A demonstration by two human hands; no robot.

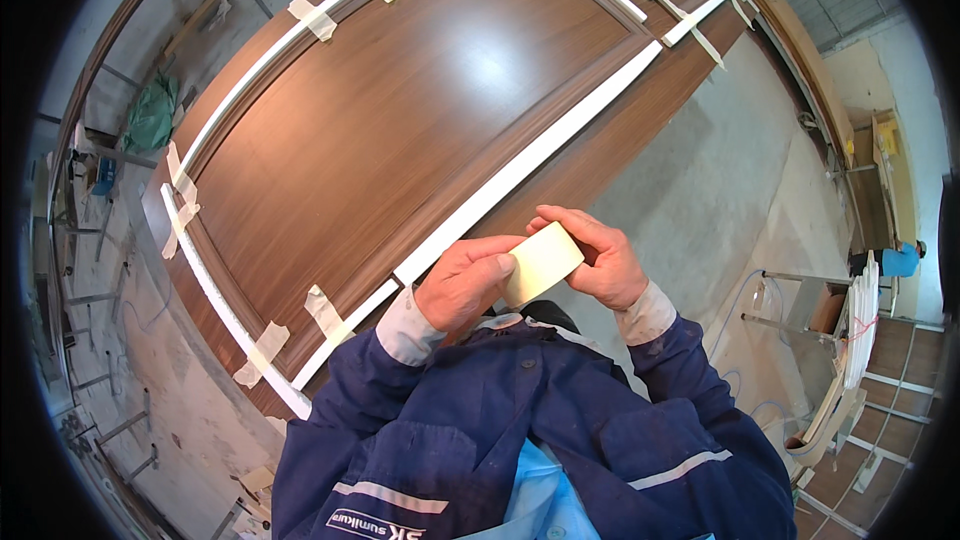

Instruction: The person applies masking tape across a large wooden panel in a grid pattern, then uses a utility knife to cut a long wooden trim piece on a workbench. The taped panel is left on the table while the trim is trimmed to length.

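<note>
One roll (543, 264), pale yellow tape, held between your two hands in front of your chest, at the near edge of the panel. Left hand (462, 282): closed on the roll's left end, thumb on the face towards you. Right hand (608, 258): fingers bent round the roll's right end (your thumb there is mostly hidden). One panel (400, 110), brown, wood-grained, lying beyond your hands with a moulded border. Several white strips (530, 165), laid along that border; the longest runs close to your left hand. Assorted tape pieces (265, 353), pale, stuck across strips at corners and edges. One bag (153, 112), green, left of the panel. One person (902, 260) in blue, far right.
</note>
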